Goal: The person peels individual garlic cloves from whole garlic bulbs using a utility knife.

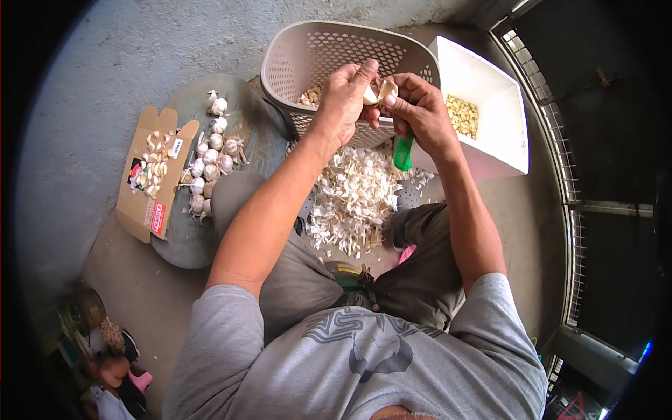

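Over the near rim of the basket, my left hand is closed with a piece of garlic between thumb and fingers. My right hand meets it there, its thumb against another garlic piece. A green-handled knife points down out of my right palm; its blade is hidden by the hand. Peeled-looking cloves lie in the perforated beige basket. Below the hands, a heap of garlic skins is piled between my legs.
To the left, a round grey stool top bears whole garlic bulbs and a cardboard piece with loose cloves. A white foam box with pale yellow slices stands right of the basket. A metal-framed mesh runs along the right.
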A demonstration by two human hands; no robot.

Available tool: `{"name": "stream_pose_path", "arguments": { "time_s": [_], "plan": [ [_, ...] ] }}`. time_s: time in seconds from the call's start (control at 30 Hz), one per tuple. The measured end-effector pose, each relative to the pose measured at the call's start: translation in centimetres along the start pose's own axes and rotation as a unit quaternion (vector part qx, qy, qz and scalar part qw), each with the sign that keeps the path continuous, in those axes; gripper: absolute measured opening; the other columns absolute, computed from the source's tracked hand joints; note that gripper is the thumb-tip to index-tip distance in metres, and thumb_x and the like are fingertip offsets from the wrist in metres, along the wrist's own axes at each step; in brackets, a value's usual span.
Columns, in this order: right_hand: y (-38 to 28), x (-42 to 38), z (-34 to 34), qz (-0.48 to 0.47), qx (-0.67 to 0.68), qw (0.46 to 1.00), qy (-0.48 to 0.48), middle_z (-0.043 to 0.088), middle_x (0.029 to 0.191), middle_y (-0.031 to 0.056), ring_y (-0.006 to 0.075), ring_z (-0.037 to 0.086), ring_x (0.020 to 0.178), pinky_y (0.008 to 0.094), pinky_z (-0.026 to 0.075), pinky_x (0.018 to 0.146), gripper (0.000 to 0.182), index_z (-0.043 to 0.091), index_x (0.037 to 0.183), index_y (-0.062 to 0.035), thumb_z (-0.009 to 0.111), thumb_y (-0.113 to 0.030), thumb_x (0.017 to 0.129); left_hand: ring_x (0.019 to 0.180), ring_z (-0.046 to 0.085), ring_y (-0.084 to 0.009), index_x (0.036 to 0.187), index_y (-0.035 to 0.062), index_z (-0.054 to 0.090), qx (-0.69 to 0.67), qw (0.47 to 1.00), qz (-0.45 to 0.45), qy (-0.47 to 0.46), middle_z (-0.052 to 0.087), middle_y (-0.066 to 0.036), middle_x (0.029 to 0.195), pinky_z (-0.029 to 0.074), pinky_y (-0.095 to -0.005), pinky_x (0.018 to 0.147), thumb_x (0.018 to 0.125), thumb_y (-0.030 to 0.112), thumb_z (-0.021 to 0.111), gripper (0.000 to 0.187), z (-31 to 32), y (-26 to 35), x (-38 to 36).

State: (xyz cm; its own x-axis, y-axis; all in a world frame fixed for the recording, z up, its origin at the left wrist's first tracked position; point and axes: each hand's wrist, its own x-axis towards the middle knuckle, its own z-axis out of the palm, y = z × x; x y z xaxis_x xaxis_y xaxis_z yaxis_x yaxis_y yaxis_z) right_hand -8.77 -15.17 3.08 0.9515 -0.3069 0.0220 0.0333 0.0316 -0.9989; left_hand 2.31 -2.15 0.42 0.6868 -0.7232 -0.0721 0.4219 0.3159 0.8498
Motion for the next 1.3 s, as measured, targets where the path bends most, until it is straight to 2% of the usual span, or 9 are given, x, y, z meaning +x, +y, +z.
{"name": "stream_pose_path", "arguments": {
  "time_s": [0.23, 0.4, 0.6, 0.83, 0.93, 1.03, 1.07, 1.17, 1.3],
  "plan": [
    [-0.3, 0.0, 0.3, -0.018, 0.018, 0.999, -0.034, 0.069, 0.085, 0.0065, 0.0049, 0.052, 0.052, 0.0214, 0.037, 0.042, 0.032, 0.056, 0.11, -0.0019, 0.079, -0.012, 0.09, 0.048, 0.06, -0.0124, 0.099, 0.0032, 0.053, 0.024, 0.999, 0.032, 0.032, 0.062, -0.006, 0.072, 0.049, -0.0265, 0.035, 0.096, 0.052, 0.067, 0.051, 0.1, 0.0, 0.1],
    [-0.9, -0.3, 1.1, -0.028, 0.025, 0.999, -0.011, 0.066, 0.073, 0.003, 0.0036, 0.05, 0.049, 0.0217, 0.034, 0.04, 0.032, 0.053, 0.103, -0.0055, 0.08, -0.007, 0.087, 0.05, 0.061, -0.0125, 0.1, 0.002, 0.049, 0.021, 0.998, 0.046, 0.044, 0.063, -0.008, 0.07, 0.047, -0.0265, 0.034, 0.096, 0.053, 0.067, 0.054, 0.5, -0.1, 0.1],
    [-0.1, 0.0, 0.5, -0.035, 0.077, 0.996, -0.012, 0.065, 0.072, 0.0031, 0.0055, 0.051, 0.046, 0.0214, 0.034, 0.037, 0.03, 0.055, 0.097, -0.0056, 0.082, -0.004, 0.085, 0.048, 0.059, -0.0115, 0.095, 0.0062, 0.051, 0.033, 0.998, 0.043, 0.025, 0.061, -0.005, 0.068, 0.048, -0.0263, 0.035, 0.098, 0.05, 0.065, 0.046, 0.6, -0.3, 0.0],
    [-0.2, 0.0, 0.5, -0.043, 0.13, 0.991, 0.005, 0.065, 0.073, 0.0039, 0.0057, 0.051, 0.045, 0.0199, 0.037, 0.039, 0.027, 0.057, 0.092, -0.0055, 0.083, -0.004, 0.084, 0.046, 0.056, -0.0129, 0.087, 0.007, 0.059, -0.04, 0.999, 0.015, 0.02, 0.059, -0.003, 0.069, 0.047, -0.0288, 0.036, 0.1, 0.042, 0.065, 0.038, 0.4, 0.1, -0.1],
    [-0.5, 0.0, 0.0, -0.033, 0.107, 0.994, -0.012, 0.068, 0.076, 0.0051, 0.0075, 0.059, 0.054, 0.0214, 0.046, 0.047, 0.029, 0.058, 0.095, -0.0034, 0.084, -0.006, 0.083, 0.05, 0.057, -0.0108, 0.088, 0.0045, 0.063, -0.019, 0.999, 0.02, -0.015, 0.061, -0.003, 0.071, 0.047, -0.0273, 0.039, 0.098, 0.043, 0.068, 0.04, 0.3, 0.7, -0.3],
    [-0.4, 0.1, 0.4, -0.09, -0.028, 0.996, -0.003, 0.07, 0.081, 0.0064, 0.0094, 0.067, 0.07, 0.0251, 0.055, 0.062, 0.032, 0.059, 0.099, -0.0015, 0.085, -0.008, 0.083, 0.053, 0.057, -0.0077, 0.088, 0.0052, 0.066, 0.074, 0.993, 0.027, -0.084, 0.062, -0.001, 0.072, 0.048, -0.0237, 0.044, 0.097, 0.04, 0.07, 0.036, -0.2, 1.8, -0.5],
    [-0.4, 0.1, 0.1, -0.074, -0.047, 0.996, 0.003, 0.071, 0.086, 0.0067, 0.0102, 0.069, 0.083, 0.0282, 0.057, 0.075, 0.033, 0.061, 0.101, -0.0003, 0.086, -0.01, 0.082, 0.054, 0.057, -0.0064, 0.088, 0.0057, 0.066, 0.111, 0.987, 0.027, -0.112, 0.063, 0.0, 0.072, 0.049, -0.0223, 0.046, 0.097, 0.038, 0.071, 0.034, -0.4, 2.0, -0.5],
    [-0.2, 0.1, -1.0, -0.058, -0.1, 0.993, -0.008, 0.071, 0.087, 0.0055, 0.0092, 0.067, 0.082, 0.0262, 0.057, 0.073, 0.032, 0.062, 0.1, -0.0001, 0.086, -0.01, 0.082, 0.056, 0.056, -0.0038, 0.091, 0.0049, 0.068, 0.181, 0.973, 0.02, -0.144, 0.063, 0.001, 0.073, 0.047, -0.0198, 0.048, 0.097, 0.031, 0.071, 0.027, -0.7, 2.3, -0.5],
    [-0.1, 0.1, -1.4, -0.035, -0.1, 0.994, -0.014, 0.07, 0.085, 0.0024, 0.008, 0.066, 0.08, 0.0242, 0.054, 0.069, 0.032, 0.064, 0.101, 0.0003, 0.087, -0.009, 0.08, 0.058, 0.056, -0.0034, 0.094, 0.0031, 0.069, 0.17, 0.973, 0.005, -0.156, 0.064, 0.001, 0.075, 0.047, -0.0194, 0.048, 0.097, 0.024, 0.07, 0.021, -0.9, 2.1, -0.4]
  ]
}}
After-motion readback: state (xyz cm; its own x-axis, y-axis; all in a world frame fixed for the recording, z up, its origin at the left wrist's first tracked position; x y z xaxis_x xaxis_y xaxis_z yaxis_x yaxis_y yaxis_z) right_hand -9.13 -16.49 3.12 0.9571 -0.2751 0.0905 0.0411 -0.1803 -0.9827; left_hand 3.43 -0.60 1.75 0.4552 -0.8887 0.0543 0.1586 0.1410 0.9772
